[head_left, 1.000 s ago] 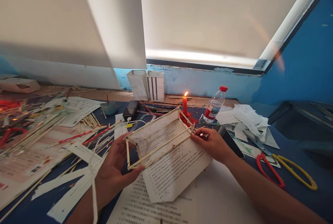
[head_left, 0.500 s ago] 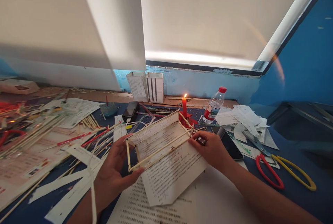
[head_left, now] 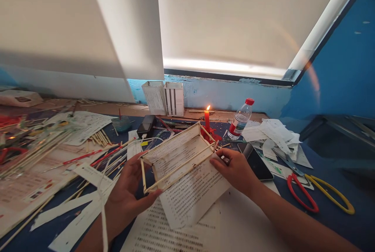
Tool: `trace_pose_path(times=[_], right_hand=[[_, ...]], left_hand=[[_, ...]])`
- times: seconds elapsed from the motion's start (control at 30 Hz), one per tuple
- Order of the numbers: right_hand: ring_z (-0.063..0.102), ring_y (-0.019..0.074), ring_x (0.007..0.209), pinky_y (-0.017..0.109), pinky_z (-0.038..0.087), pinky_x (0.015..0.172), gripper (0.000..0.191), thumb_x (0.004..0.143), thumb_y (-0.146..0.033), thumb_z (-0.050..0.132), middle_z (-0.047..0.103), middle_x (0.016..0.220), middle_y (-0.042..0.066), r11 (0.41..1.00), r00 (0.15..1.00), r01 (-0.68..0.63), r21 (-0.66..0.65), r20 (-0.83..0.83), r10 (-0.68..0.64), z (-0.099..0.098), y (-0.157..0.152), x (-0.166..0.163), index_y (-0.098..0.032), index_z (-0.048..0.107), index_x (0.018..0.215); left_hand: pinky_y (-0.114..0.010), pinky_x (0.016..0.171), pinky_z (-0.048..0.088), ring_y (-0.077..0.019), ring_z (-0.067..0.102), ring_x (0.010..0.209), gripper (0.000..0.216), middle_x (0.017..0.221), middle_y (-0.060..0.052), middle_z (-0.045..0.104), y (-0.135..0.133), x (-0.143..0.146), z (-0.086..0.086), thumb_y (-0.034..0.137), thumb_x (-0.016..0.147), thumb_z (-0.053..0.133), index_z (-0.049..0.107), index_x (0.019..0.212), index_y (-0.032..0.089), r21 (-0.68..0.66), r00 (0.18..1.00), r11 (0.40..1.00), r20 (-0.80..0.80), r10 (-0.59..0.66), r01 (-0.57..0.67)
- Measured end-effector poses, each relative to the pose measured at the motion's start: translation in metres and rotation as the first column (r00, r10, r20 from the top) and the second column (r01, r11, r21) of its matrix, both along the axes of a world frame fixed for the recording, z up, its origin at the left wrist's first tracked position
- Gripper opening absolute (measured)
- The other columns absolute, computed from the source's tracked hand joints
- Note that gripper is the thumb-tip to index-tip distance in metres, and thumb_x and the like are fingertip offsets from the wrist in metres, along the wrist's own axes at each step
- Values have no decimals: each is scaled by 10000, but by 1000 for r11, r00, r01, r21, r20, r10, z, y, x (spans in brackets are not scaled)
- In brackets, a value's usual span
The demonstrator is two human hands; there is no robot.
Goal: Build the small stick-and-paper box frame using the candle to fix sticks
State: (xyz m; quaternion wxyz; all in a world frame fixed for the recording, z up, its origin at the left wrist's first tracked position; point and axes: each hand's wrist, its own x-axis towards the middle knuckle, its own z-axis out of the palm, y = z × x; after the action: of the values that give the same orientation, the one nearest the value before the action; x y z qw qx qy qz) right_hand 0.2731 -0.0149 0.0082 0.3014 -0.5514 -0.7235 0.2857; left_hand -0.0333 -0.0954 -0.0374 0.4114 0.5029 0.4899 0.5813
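Wooden frame (head_left: pixel 181 166) in parted left fingers (head_left: pixel 150 201) — right fingers (head_left: pixel 219 163) pinched, seemingly against it.

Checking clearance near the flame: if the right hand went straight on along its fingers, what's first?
The paper-and-stick frame: the right hand has its fingertips at that frame's right end, apparently touching. The lit candle looks farther back, though one view leaves depth unclear.

The candle (head_left: pixel 207 119) stands behind the stick frame (head_left: pixel 181 166).
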Motion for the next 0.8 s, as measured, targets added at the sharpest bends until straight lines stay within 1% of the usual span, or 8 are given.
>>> trace_pose_path(times=[0.13,0.27,0.33,0.4,0.47,0.57,0.67,0.8], right_hand=[[667,215,758,316,481,691,210,868,-414,736,770,863,33,999,999,-36,-32,-40,34,3,-1,-2,-218,788,923],[706,233,821,309,509,688,213,890,-408,728,795,946,50,989,981,-90,-116,-184,68,2,-2,-6,-222,810,954],[708,233,838,300,515,685,220,883,-415,742,791,969,53,986,967,-89,-140,-250,52,0,-3,-9,-216,808,948],[692,221,796,287,497,648,237,863,-432,763,773,917,47,987,959,-54,-152,-283,8,-2,-5,-12,-202,795,904],[666,206,751,273,465,614,255,841,-446,781,743,833,32,989,953,5,-151,-298,-50,-4,-6,-14,-192,775,850],[658,204,762,272,463,641,252,830,-441,788,731,799,24,989,957,59,-136,-275,-95,-3,-9,-17,-190,768,810],[688,228,828,290,497,693,227,829,-423,788,768,878,41,988,970,52,-146,-226,-85,-1,-10,-18,-200,802,867],[704,270,965,313,526,753,240,798,-414,819,784,1003,71,987,976,15,-159,-212,-49,0,-9,-18,-206,818,916]], left_hand=[[-587,1277,331,-364,511,1430,853,1468,-89,583,-1,5,2,335,706,910,459,1430,340,15,1000,1000,7,24,-24],[-576,1263,371,-359,557,1395,828,1417,-56,621,0,0,-7,370,702,903,485,1417,379,47,996,995,-6,84,-84],[-613,1221,418,-377,582,1366,859,1402,-63,634,1,-5,-13,360,687,910,471,1424,399,66,996,995,-50,72,-69],[-637,1194,442,-395,590,1357,883,1416,-76,627,2,-7,-15,353,679,913,453,1431,403,71,996,996,-56,62,-58],[-633,1214,419,-396,574,1379,850,1435,-71,617,1,-4,-11,364,681,912,470,1405,399,70,997,996,-39,61,-58],[-579,1276,349,-371,523,1437,801,1448,-46,609,-4,8,2,395,715,889,487,1407,392,32,996,996,1,86,-86],[-548,1296,322,-357,512,1450,805,1448,-26,611,-7,15,11,400,697,899,497,1394,398,30,994,994,38,106,-107],[-527,1297,329,-350,505,1458,815,1450,-34,613,-8,15,11,410,706,892,480,1409,381,15,994,994,29,107,-107]])
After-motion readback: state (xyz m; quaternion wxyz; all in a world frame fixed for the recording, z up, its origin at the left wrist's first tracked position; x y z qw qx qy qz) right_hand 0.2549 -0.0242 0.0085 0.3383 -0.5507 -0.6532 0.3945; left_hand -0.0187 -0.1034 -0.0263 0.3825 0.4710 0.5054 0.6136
